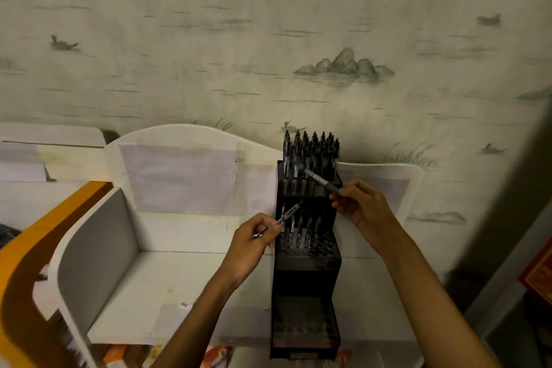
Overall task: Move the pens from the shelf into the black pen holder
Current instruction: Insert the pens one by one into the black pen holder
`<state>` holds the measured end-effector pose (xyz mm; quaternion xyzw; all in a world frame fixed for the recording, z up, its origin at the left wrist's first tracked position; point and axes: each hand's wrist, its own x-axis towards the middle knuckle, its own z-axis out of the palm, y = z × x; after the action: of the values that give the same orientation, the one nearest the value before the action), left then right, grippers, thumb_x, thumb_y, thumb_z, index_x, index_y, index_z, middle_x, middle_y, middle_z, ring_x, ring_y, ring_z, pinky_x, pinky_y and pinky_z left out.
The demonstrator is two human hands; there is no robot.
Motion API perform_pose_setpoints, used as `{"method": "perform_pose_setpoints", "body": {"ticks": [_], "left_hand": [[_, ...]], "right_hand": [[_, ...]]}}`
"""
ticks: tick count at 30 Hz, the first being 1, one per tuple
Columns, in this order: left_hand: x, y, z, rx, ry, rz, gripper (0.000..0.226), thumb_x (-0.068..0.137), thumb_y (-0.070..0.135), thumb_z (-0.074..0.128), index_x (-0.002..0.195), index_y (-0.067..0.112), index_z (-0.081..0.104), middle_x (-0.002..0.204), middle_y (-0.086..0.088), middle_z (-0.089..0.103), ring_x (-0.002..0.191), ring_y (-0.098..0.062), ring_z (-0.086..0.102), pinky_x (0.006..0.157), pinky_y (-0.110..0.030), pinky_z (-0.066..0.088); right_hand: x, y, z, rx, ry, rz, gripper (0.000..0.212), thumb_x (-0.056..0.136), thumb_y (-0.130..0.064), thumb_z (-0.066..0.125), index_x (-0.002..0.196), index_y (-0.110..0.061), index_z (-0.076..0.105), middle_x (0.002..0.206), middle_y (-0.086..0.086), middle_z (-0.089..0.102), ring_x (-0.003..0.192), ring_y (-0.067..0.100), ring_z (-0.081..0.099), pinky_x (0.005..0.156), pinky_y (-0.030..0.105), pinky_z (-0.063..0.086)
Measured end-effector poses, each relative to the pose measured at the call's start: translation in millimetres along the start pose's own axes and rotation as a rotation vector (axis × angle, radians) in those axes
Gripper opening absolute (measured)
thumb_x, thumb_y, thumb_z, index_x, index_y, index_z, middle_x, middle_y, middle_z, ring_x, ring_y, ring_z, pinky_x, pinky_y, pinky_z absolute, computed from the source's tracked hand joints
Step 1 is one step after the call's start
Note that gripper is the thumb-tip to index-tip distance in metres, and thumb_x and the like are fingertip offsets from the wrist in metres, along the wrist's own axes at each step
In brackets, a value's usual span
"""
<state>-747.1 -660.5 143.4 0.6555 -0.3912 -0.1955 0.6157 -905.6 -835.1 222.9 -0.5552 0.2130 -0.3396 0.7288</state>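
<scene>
A tall black tiered plastic pen holder [307,251] stands on the white shelf [185,287] against the wall; its top tier is packed with upright pens and the middle tier holds one row, with open holes to the right. The left hand [254,243] pinches a slim grey-tipped dark pen [288,213] between curled fingers [276,228], aimed at the middle tier. The right hand [363,206] pinches a second long dark pen [321,180] that lies slanted across the top tier's front. The likeliest slip is that slanted pen catching the crowded upright pens and jostling them; the left pen, entering at an angle, may miss a hole and drop onto the shelf.
</scene>
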Motion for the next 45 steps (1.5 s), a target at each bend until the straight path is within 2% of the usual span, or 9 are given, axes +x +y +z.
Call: {"method": "perform_pose_setpoints", "body": {"ticks": [5,12,17,21,23,27,35,40,45], "left_hand": [[0.9,2.3,1.6,-0.023,-0.003,0.024,0.014,0.098,0.022,0.061,0.093,0.012,0.067,0.066,-0.001,0.058,0.054,-0.001,0.049,0.057,-0.013,0.042],[1.3,-1.0,0.0,-0.022,-0.003,0.022,0.013,0.098,0.023,0.061,0.092,0.013,0.067,0.066,-0.002,0.056,0.053,-0.001,0.047,0.055,-0.012,0.041],[0.8,-5.1,-2.1,-0.032,0.002,0.021,0.012,0.098,0.023,0.062,0.093,0.013,0.067,0.067,-0.003,0.056,0.053,-0.002,0.047,0.056,-0.012,0.041],[1.7,-8.3,-3.7,-0.035,0.004,0.016,0.012,0.098,0.023,0.061,0.094,0.013,0.068,0.068,-0.002,0.057,0.055,-0.002,0.048,0.057,-0.013,0.042],[2.6,-9.7,-4.5,-0.037,0.007,0.013,0.012,0.098,0.023,0.061,0.094,0.013,0.067,0.068,-0.001,0.057,0.056,-0.002,0.049,0.056,-0.012,0.042],[3.0,-11.4,-4.4,-0.032,0.009,0.008,0.012,0.098,0.024,0.061,0.094,0.013,0.067,0.068,-0.003,0.058,0.056,-0.002,0.049,0.056,-0.013,0.042],[5.1,-14.0,-3.9,-0.022,0.014,0.004,0.012,0.098,0.026,0.061,0.095,0.017,0.068,0.070,-0.005,0.060,0.058,-0.004,0.051,0.057,-0.015,0.042],[5.0,-14.2,-2.6,-0.027,0.004,0.002,0.012,0.098,0.026,0.061,0.094,0.016,0.067,0.068,-0.002,0.058,0.058,-0.003,0.050,0.057,-0.013,0.041],[5.4,-14.1,-3.0,-0.021,0.003,-0.002,0.012,0.098,0.025,0.060,0.095,0.017,0.068,0.067,0.000,0.058,0.058,-0.002,0.050,0.058,-0.013,0.041]], "right_hand": [[0.8,16.2,-13.3,0.284,-0.014,0.125,0.026,0.093,0.006,0.047,0.109,-0.001,0.065,0.083,0.012,0.069,0.072,0.021,0.070,0.063,0.026,0.058],[-3.3,35.0,-14.3,0.272,-0.056,0.073,0.022,0.094,0.009,0.046,0.106,0.002,0.063,0.086,0.015,0.069,0.095,0.036,0.070,0.083,0.049,0.058],[0.0,47.2,-16.6,-0.092,0.078,-0.063,0.011,0.089,0.004,0.062,0.098,-0.001,0.065,0.091,0.014,0.072,0.092,0.028,0.071,0.086,0.043,0.058],[6.1,59.0,-25.4,-0.459,0.238,-0.232,0.013,0.087,-0.007,0.070,0.088,-0.019,0.072,0.082,-0.004,0.074,0.080,0.015,0.071,0.078,0.029,0.059],[7.8,63.5,-28.5,-0.658,0.277,-0.333,0.008,0.085,-0.013,0.074,0.091,-0.018,0.073,0.080,-0.010,0.071,0.076,0.007,0.069,0.074,0.017,0.054],[10.2,72.4,-29.9,-0.797,0.267,-0.445,0.015,0.083,-0.012,0.076,0.092,-0.022,0.072,0.078,-0.015,0.067,0.075,-0.011,0.063,0.069,0.002,0.045],[18.8,93.3,-33.2,-0.961,0.236,-0.392,0.013,0.081,-0.016,0.078,0.093,-0.014,0.075,0.082,-0.007,0.071,0.073,-0.003,0.062,0.068,0.008,0.047],[19.5,97.6,-32.4,-1.014,0.262,-0.337,0.012,0.081,-0.021,0.076,0.090,-0.014,0.073,0.081,-0.003,0.071,0.073,0.010,0.065,0.070,0.025,0.053],[19.5,95.7,-30.1,-1.041,0.267,-0.376,0.007,0.083,-0.023,0.073,0.083,-0.016,0.073,0.076,-0.006,0.068,0.067,0.004,0.062,0.064,0.025,0.053]]}}
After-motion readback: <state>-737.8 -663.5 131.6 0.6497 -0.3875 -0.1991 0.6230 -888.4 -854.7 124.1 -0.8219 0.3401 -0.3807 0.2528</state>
